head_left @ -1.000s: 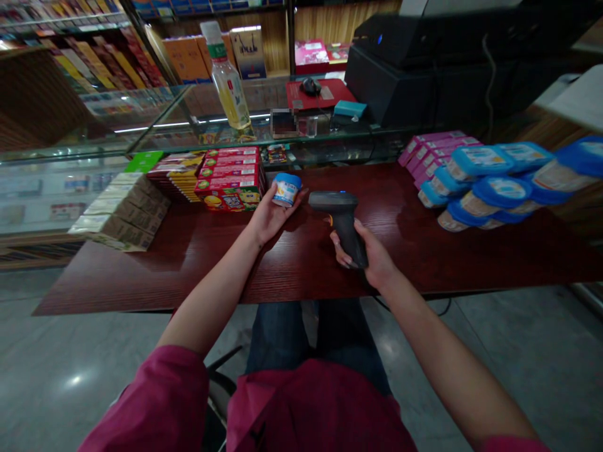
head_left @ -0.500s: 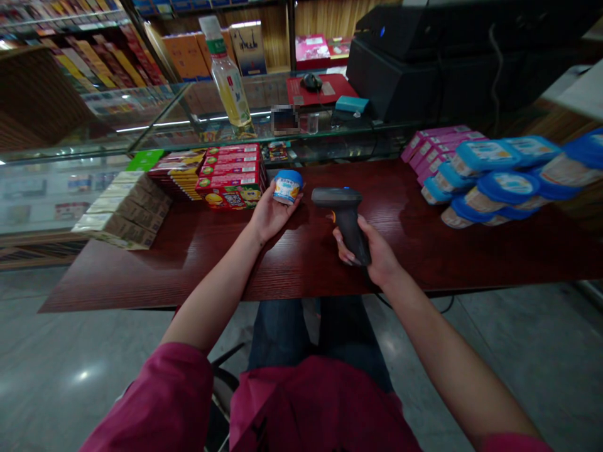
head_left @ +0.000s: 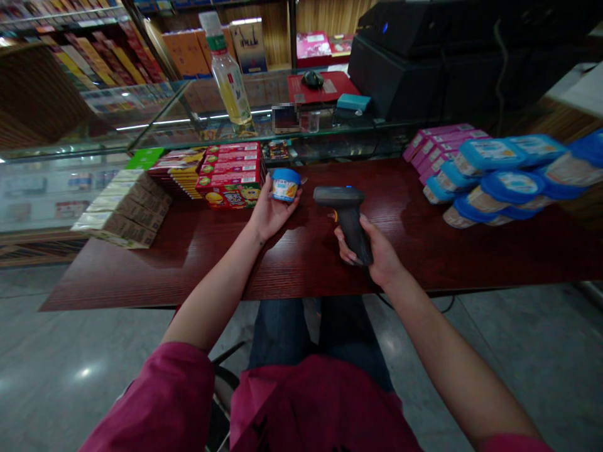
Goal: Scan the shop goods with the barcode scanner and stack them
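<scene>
Blue-lidded round plastic tub (head_left: 285, 186): sat in the left hand (head_left: 272, 215), over the dark red wooden table (head_left: 155, 276); lid up, printed side in view, no clear long axis.
Left hand, the nearer: cupped the tub between thumb and fingers.
Dark grey pistol-shaped plastic scanner (head_left: 347, 210): nose pointed left toward the tub, apart from it; head's long axis ran left to right.
Right hand (head_left: 380, 252): clasped the scanner's handle.
</scene>
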The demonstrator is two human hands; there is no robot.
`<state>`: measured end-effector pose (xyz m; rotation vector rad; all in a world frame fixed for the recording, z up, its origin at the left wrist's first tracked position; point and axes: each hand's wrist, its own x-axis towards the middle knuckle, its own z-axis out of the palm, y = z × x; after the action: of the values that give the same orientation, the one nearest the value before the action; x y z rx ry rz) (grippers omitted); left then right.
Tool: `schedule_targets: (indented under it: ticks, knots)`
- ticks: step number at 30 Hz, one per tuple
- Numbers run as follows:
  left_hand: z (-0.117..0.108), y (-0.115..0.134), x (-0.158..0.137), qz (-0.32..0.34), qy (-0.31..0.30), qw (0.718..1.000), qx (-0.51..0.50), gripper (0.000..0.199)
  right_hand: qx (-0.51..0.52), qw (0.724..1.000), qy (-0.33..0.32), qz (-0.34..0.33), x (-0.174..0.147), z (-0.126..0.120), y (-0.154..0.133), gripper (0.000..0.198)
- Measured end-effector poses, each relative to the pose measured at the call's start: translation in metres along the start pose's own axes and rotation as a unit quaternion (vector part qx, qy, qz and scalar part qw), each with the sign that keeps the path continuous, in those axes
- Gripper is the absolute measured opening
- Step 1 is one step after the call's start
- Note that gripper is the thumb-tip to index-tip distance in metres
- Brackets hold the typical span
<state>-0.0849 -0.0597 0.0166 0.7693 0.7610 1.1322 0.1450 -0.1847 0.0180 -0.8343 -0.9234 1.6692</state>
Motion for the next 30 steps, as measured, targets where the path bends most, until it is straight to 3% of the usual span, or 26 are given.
schedule_targets:
  ticks: [4, 7, 12, 18, 23, 28, 30]
  knots:
    - [-0.002, -0.008, 0.002, 0.037, 0.016, 0.999, 0.006, 0.024, 0.005, 1.000, -0.003, 0.000, 0.000, 0.000, 0.000, 0.046]
    - [0.000, -0.009, 0.001, 0.058, 0.006, 0.998, 0.010, 0.022, 0.003, 1.000, -0.003, -0.002, 0.000, -0.001, 0.000, 0.045]
    - [0.002, -0.008, -0.001, 0.053, 0.009, 0.997, 0.058, 0.036, 0.008, 1.000, -0.002, -0.004, -0.001, -0.001, 0.000, 0.044]
    - [0.004, -0.012, -0.002, 0.023, 0.030, 0.999, 0.027, 0.078, 0.013, 1.000, 0.001, -0.007, -0.001, 0.000, -0.001, 0.044]
    - [0.009, -0.014, -0.005, 0.016, -0.009, 1.000, 0.008, 0.050, 0.019, 1.000, -0.012, -0.014, -0.002, 0.001, -0.003, 0.045]
    - [0.021, -0.020, -0.005, 0.043, 0.026, 0.999, -0.014, 0.076, 0.010, 0.999, -0.023, -0.038, -0.005, 0.005, -0.004, 0.045]
    - [0.025, -0.020, -0.003, 0.044, 0.039, 0.998, -0.031, 0.067, 0.012, 0.999, -0.023, -0.043, -0.006, 0.006, -0.004, 0.046]
